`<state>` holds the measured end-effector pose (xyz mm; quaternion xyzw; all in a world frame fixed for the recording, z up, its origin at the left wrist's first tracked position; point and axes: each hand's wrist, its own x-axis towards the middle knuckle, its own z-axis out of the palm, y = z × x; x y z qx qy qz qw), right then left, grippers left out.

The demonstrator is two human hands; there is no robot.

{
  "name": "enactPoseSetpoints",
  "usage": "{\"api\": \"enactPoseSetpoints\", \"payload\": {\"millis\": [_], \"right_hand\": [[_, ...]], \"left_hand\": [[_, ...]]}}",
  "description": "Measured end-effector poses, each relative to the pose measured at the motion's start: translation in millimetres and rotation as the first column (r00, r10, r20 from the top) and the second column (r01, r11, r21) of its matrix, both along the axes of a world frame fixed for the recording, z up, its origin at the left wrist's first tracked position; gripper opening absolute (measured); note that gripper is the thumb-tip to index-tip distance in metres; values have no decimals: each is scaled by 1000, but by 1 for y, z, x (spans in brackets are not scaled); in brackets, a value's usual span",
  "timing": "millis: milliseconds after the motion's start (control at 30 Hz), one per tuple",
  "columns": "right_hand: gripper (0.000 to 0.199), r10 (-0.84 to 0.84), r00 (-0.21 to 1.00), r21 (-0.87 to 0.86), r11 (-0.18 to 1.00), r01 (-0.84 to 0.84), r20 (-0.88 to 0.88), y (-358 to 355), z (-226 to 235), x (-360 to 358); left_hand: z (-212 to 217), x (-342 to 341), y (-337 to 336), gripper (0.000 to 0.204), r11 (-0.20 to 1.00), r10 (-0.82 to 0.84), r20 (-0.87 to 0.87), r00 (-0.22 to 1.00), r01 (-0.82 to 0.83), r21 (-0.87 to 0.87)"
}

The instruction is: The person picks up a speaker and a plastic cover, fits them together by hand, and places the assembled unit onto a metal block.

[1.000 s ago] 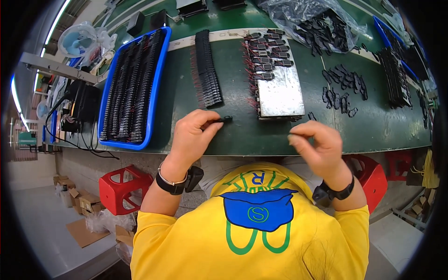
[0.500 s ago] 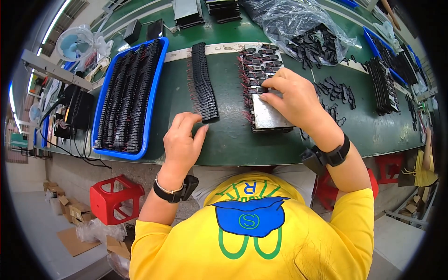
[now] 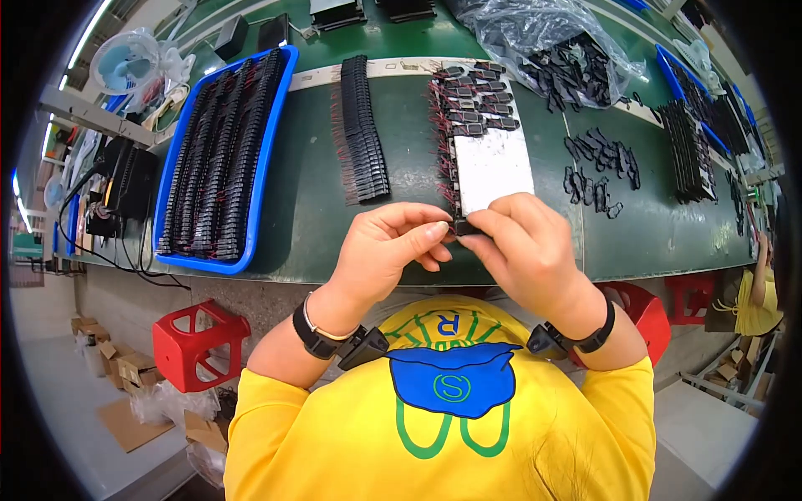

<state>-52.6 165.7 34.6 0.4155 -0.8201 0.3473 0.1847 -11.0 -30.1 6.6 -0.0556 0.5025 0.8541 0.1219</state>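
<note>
My left hand point(image 3: 388, 246) and my right hand point(image 3: 526, 242) meet at the near end of a white flat plate point(image 3: 494, 171). Between their fingertips they pinch a small black part point(image 3: 462, 226), partly covered by the fingers. Similar small black parts with thin red wires point(image 3: 469, 104) lie in rows on the plate's far half. More of them stick out along its left side. Left of the plate, a long curved row of black parts with wires point(image 3: 363, 134) lies on the green table point(image 3: 313, 209).
A blue tray point(image 3: 269, 167) full of stacked black parts stands at the left. Loose black pieces point(image 3: 603, 159) lie right of the plate, and a clear plastic bag point(image 3: 518, 29) holds more. Red stools point(image 3: 200, 342) stand below the table edge.
My right hand has left the plate's middle for its near end. My left hand has moved right, away from the curved row, to meet it. Both now pinch a small black part.
</note>
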Motion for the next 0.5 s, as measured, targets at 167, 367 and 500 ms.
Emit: {"api": "enactPoseSetpoints", "payload": {"millis": [167,367,500], "right_hand": [[33,17,1000,-55,998,-18,-26,0,-7,10],[36,55,996,-39,998,-57,-67,4,-12,11],[35,100,995,-39,994,-100,-11,9,-18,16]], "left_hand": [[-4,3,5,14,994,-6,-3,1000,6,-111],[-3,9,9,13,985,-7,26,1000,12,-173],[-1,11,10,14,983,-45,34,998,50,-178]]}}
